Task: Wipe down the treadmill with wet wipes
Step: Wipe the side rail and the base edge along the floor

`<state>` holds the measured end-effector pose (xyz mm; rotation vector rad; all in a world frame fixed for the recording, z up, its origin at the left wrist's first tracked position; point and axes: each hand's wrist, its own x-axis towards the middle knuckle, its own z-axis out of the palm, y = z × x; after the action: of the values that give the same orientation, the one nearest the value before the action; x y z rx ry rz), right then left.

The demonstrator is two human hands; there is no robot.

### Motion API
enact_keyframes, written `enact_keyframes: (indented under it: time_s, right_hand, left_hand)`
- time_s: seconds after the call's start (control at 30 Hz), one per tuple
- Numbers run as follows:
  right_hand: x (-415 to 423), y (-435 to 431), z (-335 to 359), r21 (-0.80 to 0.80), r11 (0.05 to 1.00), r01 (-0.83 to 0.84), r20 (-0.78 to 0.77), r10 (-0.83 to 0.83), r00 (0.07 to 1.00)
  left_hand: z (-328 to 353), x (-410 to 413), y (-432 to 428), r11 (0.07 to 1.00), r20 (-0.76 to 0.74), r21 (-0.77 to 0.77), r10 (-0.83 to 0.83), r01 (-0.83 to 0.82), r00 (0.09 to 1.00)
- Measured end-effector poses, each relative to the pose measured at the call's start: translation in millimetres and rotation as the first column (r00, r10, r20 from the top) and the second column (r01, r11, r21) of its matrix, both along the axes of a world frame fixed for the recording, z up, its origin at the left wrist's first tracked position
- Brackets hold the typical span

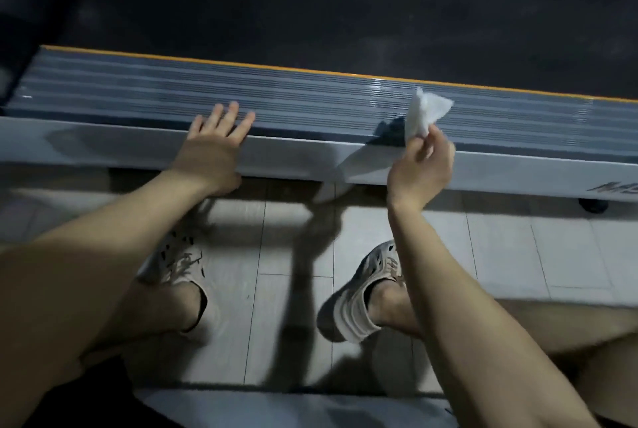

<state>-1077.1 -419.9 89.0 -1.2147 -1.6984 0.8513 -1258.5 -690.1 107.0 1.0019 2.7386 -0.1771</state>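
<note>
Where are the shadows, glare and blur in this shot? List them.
Head view: dim overall; hard arm shadows cross the floor; faint glare on the rail beside the wipe, which the right hand pinches; the shoes and the rail's ribs smear with motion blur.

Blurred, edge-cropped lettering on treadmill

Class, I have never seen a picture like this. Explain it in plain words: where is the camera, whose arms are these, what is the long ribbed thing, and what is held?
The camera sits on a person's head and looks down, so the arms and shoes are their own. The ribbed grey strip is a treadmill's side rail, with the dark belt beyond. The left hand rests flat on the rail. The right hand pinches a crumpled white wipe above the rail. Underneath is tiled floor.
</note>
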Motion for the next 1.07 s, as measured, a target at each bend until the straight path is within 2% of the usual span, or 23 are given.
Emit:
enact_keyframes:
  time_s: [0.07,0.13,0.2,0.23,0.3,0.37,0.4,0.43,0.47,0.53,0.57,0.63,0.67,0.7,0.77,0.87,0.97,1.07]
  right_hand:
    - [-1,-1,-11,-0.045,0.987,0.156,-0.057,-0.159,0.986]
    - [9,-2,-29,-0.204,0.933,0.298,-0.051,-0.314,0.948]
    - [23,-9,-35,-0.322,0.882,0.344,-0.016,-0.368,0.930]
    - [25,-15,-37,-0.319,0.896,0.309,-0.013,-0.330,0.944]
    - [18,-28,-33,-0.207,0.966,0.153,-0.053,-0.168,0.984]
    - [2,-36,-27,0.032,0.998,-0.054,-0.043,0.055,0.998]
    - [-7,-38,-24,0.174,0.970,-0.172,0.005,0.174,0.985]
    - [-17,-38,-21,0.321,0.899,-0.299,0.070,0.292,0.954]
    - [-27,-39,-18,0.458,0.778,-0.430,0.152,0.408,0.900]
    - [-49,-37,-23,0.607,0.421,-0.674,0.417,0.553,0.721]
    - [-60,-35,-31,0.583,0.214,-0.784,0.592,0.549,0.590]
    - [-74,-26,-51,0.367,-0.168,-0.915,0.886,0.364,0.288]
    - [-76,-20,-59,0.261,-0.312,-0.913,0.953,0.234,0.193]
    - [-77,-14,-66,0.181,-0.414,-0.892,0.983,0.106,0.151]
    - [-77,-11,-64,0.049,-0.497,-0.866,0.988,-0.105,0.117]
    - [-104,-35,-44,0.000,-0.532,-0.846,0.992,-0.108,0.068]
    - [-127,-57,-26,0.030,-0.531,-0.847,0.980,-0.150,0.129]
    - [-106,-31,-35,-0.121,-0.577,-0.808,0.917,-0.377,0.131]
  left_hand:
    - [0,2,2,1.000,0.002,-0.005,0.014,-0.014,1.000]
    - [2,3,2,1.000,0.005,-0.016,0.022,-0.022,1.000]
    - [3,6,1,0.999,0.000,-0.023,0.024,-0.024,1.000]
    - [3,7,2,0.999,0.003,-0.023,0.030,-0.029,1.000]
    - [3,11,1,0.999,-0.001,-0.016,0.034,-0.034,0.999]
    - [8,10,-1,1.000,0.006,-0.005,0.016,-0.016,1.000]
    - [11,7,-3,1.000,0.022,0.008,-0.004,0.004,1.000]
    - [15,1,-7,0.999,0.055,0.026,-0.022,0.020,0.998]
    - [20,-5,-14,0.999,0.091,0.047,-0.030,0.026,0.995]
    - [26,-17,-31,0.996,0.099,0.086,0.001,-0.010,0.995]
    - [26,-22,-42,0.995,0.077,0.090,0.045,-0.051,0.996]
    - [24,-32,-59,0.993,0.053,0.024,0.113,-0.115,0.992]
    - [23,-35,-65,0.991,0.064,-0.035,0.131,-0.129,0.989]
    - [21,-37,-69,0.988,0.084,-0.079,0.141,-0.134,0.986]
    - [18,-39,-73,0.988,0.116,-0.092,0.137,-0.127,0.984]
    - [10,-42,-77,0.990,0.073,-0.087,0.117,-0.110,0.990]
    - [11,-46,-78,0.992,0.074,-0.103,0.085,-0.077,0.994]
    - [19,-53,-89,0.997,0.101,-0.069,0.044,-0.037,0.994]
